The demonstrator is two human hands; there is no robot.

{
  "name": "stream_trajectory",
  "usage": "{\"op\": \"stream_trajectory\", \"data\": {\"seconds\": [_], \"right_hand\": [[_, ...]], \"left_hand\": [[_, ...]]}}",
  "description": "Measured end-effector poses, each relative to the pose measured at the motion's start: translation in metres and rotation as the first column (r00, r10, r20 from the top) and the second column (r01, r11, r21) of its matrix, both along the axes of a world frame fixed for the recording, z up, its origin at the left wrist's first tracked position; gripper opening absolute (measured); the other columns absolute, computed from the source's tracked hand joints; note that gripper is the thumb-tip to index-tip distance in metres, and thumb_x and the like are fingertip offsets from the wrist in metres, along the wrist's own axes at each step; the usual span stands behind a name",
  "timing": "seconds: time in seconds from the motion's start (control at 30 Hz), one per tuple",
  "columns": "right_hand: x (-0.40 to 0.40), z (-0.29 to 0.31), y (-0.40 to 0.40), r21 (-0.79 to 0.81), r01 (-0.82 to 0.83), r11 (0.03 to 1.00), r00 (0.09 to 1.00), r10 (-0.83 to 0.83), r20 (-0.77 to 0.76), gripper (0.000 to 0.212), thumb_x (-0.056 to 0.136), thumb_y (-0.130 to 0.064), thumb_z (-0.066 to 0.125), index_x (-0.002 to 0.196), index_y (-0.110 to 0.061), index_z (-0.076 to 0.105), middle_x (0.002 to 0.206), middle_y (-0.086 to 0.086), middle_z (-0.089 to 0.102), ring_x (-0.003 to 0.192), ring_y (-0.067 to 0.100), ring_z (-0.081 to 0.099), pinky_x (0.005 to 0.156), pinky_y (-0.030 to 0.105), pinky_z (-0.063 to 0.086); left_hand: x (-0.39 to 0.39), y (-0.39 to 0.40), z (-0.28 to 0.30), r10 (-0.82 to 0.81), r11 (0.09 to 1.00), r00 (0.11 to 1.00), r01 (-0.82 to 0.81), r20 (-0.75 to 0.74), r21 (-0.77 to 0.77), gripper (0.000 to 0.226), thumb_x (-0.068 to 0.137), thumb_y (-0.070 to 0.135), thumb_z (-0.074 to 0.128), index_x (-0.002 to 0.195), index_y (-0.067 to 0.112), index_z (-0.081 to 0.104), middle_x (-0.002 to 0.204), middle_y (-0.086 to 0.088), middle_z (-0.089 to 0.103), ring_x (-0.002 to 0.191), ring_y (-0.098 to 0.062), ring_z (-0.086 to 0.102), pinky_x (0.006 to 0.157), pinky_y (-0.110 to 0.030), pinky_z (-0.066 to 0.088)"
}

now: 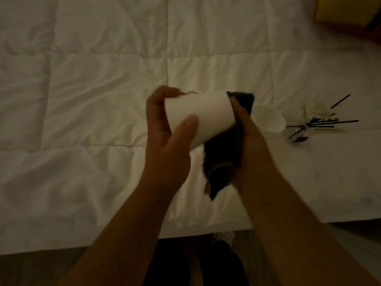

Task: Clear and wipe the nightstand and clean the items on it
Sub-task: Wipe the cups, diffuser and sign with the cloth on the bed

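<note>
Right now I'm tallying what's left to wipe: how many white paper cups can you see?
2. One cup is held sideways in the left hand, against the dark cloth; the second cup lies tipped on the bed, right of the hands.

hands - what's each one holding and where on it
Left hand grips the white paper cup, held sideways, around its wall near the base. Right hand holds a dark cloth against the cup's mouth.

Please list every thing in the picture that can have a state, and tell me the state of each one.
left hand: closed around the white cup, holding it sideways
white cup: held on its side above the bed
right hand: gripping the dark cloth against the cup's wide end
dark cloth: bunched, hanging below the cup
second cup: lying on its side on the bed
black stirrers: spread loose beside it
</note>
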State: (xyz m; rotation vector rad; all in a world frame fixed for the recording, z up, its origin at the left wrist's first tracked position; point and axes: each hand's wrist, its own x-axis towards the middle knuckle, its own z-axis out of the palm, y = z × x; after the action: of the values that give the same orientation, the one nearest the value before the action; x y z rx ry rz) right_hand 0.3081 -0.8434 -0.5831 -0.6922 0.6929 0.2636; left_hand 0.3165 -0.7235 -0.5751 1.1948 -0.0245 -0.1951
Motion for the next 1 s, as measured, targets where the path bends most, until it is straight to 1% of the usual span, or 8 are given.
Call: {"op": "stream_trajectory", "data": {"seconds": [0.1,0.23,0.4,0.53,0.63,0.73,0.83,1.0], "right_hand": [[-0.013,-0.006,0.020,0.126,0.173,0.977,0.985,-0.172,-0.012,0.064,0.077,-0.051,0.068,0.128,-0.014,0.059,0.126,0.019,0.062,0.115,0.038,0.060,0.100,0.054,0.045],[-0.017,0.006,0.019,-0.278,0.308,0.910,0.950,-0.276,0.149,0.053,0.072,-0.046,0.072,0.118,-0.020,0.065,0.113,0.004,0.071,0.106,0.023,0.067,0.093,0.045,0.053],[-0.003,0.010,-0.001,-0.898,0.265,0.350,0.929,0.156,0.335,0.030,0.084,-0.038,0.070,0.113,-0.032,0.063,0.098,-0.028,0.066,0.098,-0.009,0.062,0.080,0.007,0.047],[0.016,0.009,-0.029,-0.965,-0.058,0.257,0.921,0.387,0.048,0.014,0.075,-0.057,0.065,0.078,-0.044,0.062,0.072,-0.033,0.065,0.071,-0.010,0.063,0.057,0.005,0.045],[0.022,0.005,-0.049,-0.798,-0.400,0.451,0.851,0.506,-0.140,0.024,0.077,-0.052,0.070,0.076,-0.029,0.071,0.072,-0.009,0.072,0.064,0.007,0.069,0.051,0.018,0.050],[0.014,-0.002,-0.044,-0.140,-0.351,0.926,0.936,0.349,-0.045,0.026,0.075,-0.041,0.071,0.080,-0.016,0.077,0.080,0.008,0.072,0.072,0.024,0.070,0.058,0.032,0.056],[-0.003,-0.015,-0.020,0.275,-0.055,0.960,0.981,0.001,0.194,0.032,0.060,-0.035,0.082,0.084,-0.013,0.078,0.089,0.011,0.073,0.081,0.027,0.071,0.074,0.040,0.059],[-0.020,-0.024,-0.006,0.396,0.077,0.915,0.992,-0.109,0.057,0.053,0.087,-0.053,0.056,0.116,-0.011,0.070,0.113,0.018,0.069,0.105,0.035,0.066,0.096,0.050,0.049]], "left_hand": [[-0.003,-0.021,0.003,0.210,0.973,0.967,-0.192,-0.145,0.127,0.030,0.087,0.031,0.050,0.112,0.043,0.039,0.116,-0.003,0.051,0.092,-0.010,0.064,0.067,-0.023,0.053],[-0.004,-0.030,0.000,0.190,0.978,0.946,-0.158,-0.261,0.138,0.030,0.096,0.040,0.048,0.122,0.039,0.032,0.108,-0.004,0.061,0.084,-0.010,0.069,0.067,-0.025,0.056],[-0.018,-0.023,-0.005,0.035,0.995,0.958,-0.006,-0.285,0.103,0.047,0.094,0.029,0.053,0.134,0.041,0.032,0.109,-0.014,0.066,0.087,-0.022,0.071,0.067,-0.033,0.059],[-0.012,0.004,-0.013,-0.172,0.892,0.984,0.141,0.035,0.429,0.069,0.083,0.034,0.065,0.140,0.046,0.030,0.139,0.008,0.048,0.116,-0.008,0.058,0.083,-0.024,0.055],[-0.009,0.013,-0.014,-0.414,0.812,0.904,0.314,0.108,0.492,0.067,0.079,0.026,0.070,0.138,0.034,0.041,0.129,0.015,0.053,0.116,-0.011,0.057,0.078,-0.025,0.057],[-0.008,0.009,-0.010,-0.343,0.901,0.931,0.290,0.122,0.323,0.053,0.077,0.018,0.069,0.123,0.032,0.046,0.120,0.024,0.053,0.113,-0.009,0.058,0.075,-0.022,0.055],[-0.011,-0.011,-0.006,-0.130,0.980,0.980,0.103,0.154,0.172,0.048,0.077,0.014,0.065,0.117,0.032,0.044,0.115,0.029,0.054,0.110,-0.006,0.058,0.074,-0.021,0.055],[-0.004,-0.033,-0.015,0.106,0.875,0.972,-0.192,0.211,0.445,0.046,0.082,0.025,0.065,0.119,0.037,0.039,0.123,0.014,0.045,0.115,-0.017,0.053,0.084,-0.040,0.056]]}}
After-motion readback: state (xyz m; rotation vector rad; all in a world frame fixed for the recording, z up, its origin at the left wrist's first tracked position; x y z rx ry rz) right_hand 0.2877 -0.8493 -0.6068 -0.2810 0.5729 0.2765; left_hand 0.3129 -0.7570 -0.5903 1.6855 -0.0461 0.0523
